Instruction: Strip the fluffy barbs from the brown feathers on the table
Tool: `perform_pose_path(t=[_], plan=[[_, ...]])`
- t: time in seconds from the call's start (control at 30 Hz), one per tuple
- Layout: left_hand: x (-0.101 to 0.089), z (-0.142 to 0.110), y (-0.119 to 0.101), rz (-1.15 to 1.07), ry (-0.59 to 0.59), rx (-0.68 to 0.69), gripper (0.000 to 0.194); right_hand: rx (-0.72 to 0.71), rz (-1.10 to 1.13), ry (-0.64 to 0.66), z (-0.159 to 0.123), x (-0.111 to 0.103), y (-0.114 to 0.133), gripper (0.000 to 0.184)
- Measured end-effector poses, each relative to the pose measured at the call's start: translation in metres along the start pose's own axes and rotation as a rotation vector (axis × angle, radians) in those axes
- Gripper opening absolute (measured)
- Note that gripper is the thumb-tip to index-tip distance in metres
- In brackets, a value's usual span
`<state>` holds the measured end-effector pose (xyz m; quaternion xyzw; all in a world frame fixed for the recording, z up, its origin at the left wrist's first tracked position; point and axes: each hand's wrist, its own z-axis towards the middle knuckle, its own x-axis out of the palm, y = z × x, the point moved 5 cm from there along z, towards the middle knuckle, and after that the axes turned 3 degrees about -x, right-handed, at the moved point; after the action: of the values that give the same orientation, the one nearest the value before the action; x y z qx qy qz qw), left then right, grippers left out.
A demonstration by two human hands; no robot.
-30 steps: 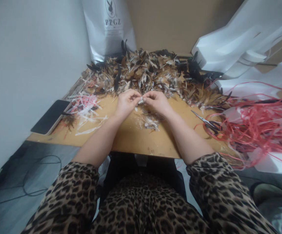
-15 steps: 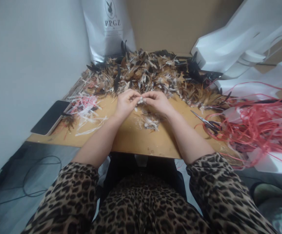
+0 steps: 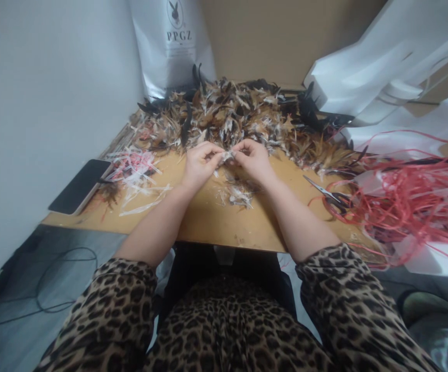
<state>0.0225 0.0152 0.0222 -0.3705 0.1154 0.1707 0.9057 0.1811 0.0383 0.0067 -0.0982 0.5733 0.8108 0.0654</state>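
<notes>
Between my two hands is a small whitish feather piece (image 3: 227, 155), pinched at fingertip height above the table (image 3: 216, 225). My left hand (image 3: 201, 161) closes thumb and forefinger on its left side. My right hand (image 3: 254, 161) pinches its right side, a short gap from the left fingertips. The fingers partly cover the piece, so its exact shape is hard to make out. Just behind the hands rises a broad heap of brown, black and white feathers (image 3: 243, 111). Below them lies a small tuft of white fluff and feather bits (image 3: 240, 196).
Pink and white strips (image 3: 133, 165) lie on the left beside a phone (image 3: 80, 187). To the right are scissors (image 3: 326, 192) and a tangle of red strings (image 3: 421, 206). A white printed bag (image 3: 175, 57) stands at the back; white sheeting (image 3: 363, 67) hangs at the right.
My right hand has shifted slightly right, so the fingertips are farther apart and more of the whitish piece shows between them. My left hand stays nearly in place.
</notes>
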Motion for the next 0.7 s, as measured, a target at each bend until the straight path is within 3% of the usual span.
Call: perform_pose_path(t=[0.27, 0.7], plan=[[0.000, -0.001, 0.000, -0.007, 0.037, -0.026, 0.018, -0.136, -0.135, -0.135, 0.008, -0.015, -0.011, 0.002], [0.006, -0.005, 0.003, -0.053, 0.121, -0.005, 0.017, -0.180, -0.247, -0.188, 0.010, -0.024, -0.003, 0.007]])
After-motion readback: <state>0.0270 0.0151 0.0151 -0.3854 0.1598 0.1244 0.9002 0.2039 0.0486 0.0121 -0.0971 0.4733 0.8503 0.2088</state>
